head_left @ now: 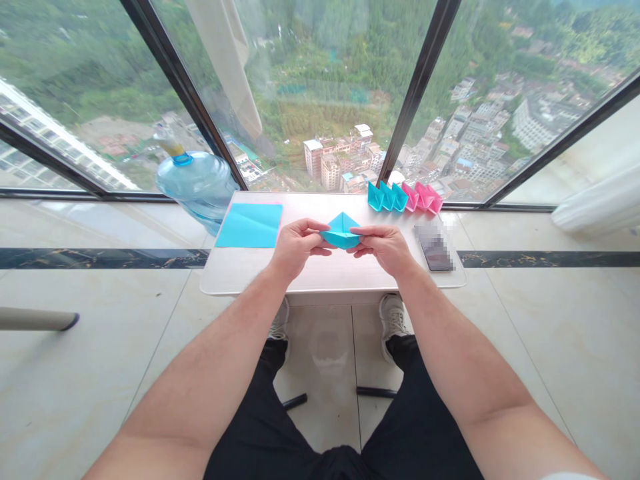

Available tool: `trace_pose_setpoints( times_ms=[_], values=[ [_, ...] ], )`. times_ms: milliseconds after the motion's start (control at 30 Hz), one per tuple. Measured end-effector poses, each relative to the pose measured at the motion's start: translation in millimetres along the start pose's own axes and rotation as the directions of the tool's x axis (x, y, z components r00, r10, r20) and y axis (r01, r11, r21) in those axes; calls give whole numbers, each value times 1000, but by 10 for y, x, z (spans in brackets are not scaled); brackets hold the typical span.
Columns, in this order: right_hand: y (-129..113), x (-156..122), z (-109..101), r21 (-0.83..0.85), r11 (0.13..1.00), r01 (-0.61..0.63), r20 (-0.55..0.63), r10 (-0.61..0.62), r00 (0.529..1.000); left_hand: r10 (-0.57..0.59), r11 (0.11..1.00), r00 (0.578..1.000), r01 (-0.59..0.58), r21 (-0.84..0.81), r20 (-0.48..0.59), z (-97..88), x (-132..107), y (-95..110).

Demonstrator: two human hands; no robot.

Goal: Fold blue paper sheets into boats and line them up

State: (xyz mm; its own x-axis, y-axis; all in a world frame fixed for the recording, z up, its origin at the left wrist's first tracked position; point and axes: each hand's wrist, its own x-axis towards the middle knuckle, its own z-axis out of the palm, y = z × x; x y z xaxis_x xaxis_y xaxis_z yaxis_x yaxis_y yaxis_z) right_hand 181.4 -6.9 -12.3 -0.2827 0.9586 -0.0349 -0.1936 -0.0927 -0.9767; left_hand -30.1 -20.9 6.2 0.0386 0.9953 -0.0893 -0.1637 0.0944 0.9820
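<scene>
Head view showed a small blue paper boat (343, 233) held out over the middle of the bench (320, 277). It had a pointy bit in the middle and two pointy ends, so it looked done or very nearly done. Whether its bottom touched the bench was hard to tell.

The left hand (294, 249) pinched one end of it, with the thumb and fingers almost closed on the paper. The right hand (386, 247) pinched the other end the same way. Both hands were gripping the one boat, and neither held anything else.

At the back right of the bench, six more boats stood in a row, close together. Three were blue boats (387, 198) and three were pink boats (423, 198). Those looked all finished.

On the left side lay flat blue paper (249, 225), with a bit of pink paper (281, 212) peeking out from under it. That paper was not made into boats yet, and the number of sheets did not show.

A phone (434, 248) lay near the right end of the bench. A big water jug (200, 180) stood by the left end, near the window.
</scene>
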Motion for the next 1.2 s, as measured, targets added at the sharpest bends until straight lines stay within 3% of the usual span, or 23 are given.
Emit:
trace_pose_setpoints(
  times_ms=[300, 567, 1200],
  values=[
    [-2, 3, 29, -49, 999, 6, -16, -6, 1000, -5, 999, 998, 9, 49, -63, 34, -3, -22],
    [50, 25, 75, 8, 999, 40, -32, -40, 999, -57, 997, 983, 46, -67, -174, 112, -2, -43],
    [13, 6, 121, 53, 998, 20, -53, -17, 998, -64, 985, 976, 28, -171, -208, 124, 14, -78]
  ],
)
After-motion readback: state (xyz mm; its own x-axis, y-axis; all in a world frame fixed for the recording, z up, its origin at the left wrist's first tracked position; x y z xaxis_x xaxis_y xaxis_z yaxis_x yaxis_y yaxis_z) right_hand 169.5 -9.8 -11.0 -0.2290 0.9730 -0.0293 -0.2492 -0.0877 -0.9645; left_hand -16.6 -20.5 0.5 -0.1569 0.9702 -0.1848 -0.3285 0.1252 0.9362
